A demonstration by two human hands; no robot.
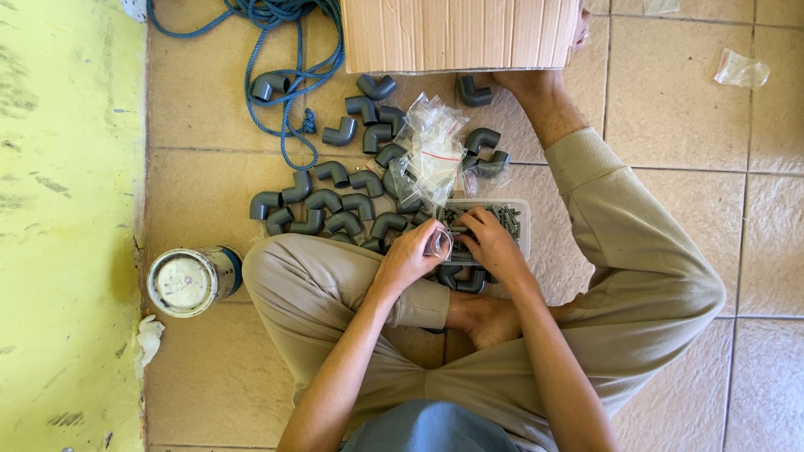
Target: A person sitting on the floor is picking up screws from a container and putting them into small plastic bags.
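On tiled floor, seated cross-legged: both hands at clear plastic tray (521,219) of small grey fasteners.
L hand (408,258) pinches a small clear plastic bag (440,243), fingers curled round it; R hand (492,241) w/ fingertips bent into tray, grasp can't tell. Tray sits btwn knees, just beside pile of grey PVC elbow fittings (331,211) & empty clear bags (434,151). Cardboard box (459,33) beyond; paint tin (191,280) near L knee; blue rope (280,50) at far left.

I hold a small clear plastic bag (439,243) open just beside a shallow clear plastic tray (521,219) full of small grey screws (502,218).
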